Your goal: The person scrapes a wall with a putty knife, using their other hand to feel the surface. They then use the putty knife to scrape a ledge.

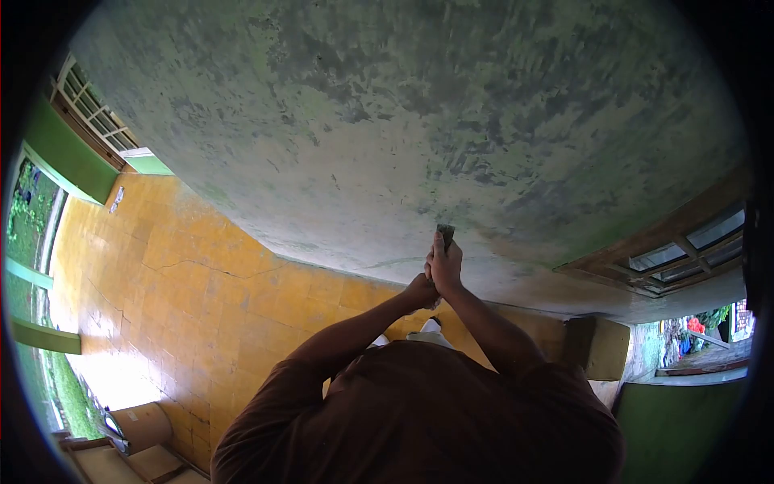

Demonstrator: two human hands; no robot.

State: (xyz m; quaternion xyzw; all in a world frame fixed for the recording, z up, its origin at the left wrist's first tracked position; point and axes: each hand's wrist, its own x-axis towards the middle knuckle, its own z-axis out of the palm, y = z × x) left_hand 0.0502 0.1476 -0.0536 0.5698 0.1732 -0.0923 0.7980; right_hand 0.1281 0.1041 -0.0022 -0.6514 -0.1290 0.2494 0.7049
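Both of my hands are closed around a scraper whose dark flat blade end points up at the wall. My right hand grips higher on it, with the thumb lying along the tool toward the blade. Just below, my left hand is wrapped around the lower end of the handle, most of which my fingers hide. The wall in front of me is patchy, with worn pale green paint and dark grey areas. Around the blade, the surface shows greenish and pale patches.
Yellow tiled floor with cracks spreads to the left. A wood-framed window is at the right, and a brown box-like piece stands below it. A cylindrical container and furniture sit at lower left.
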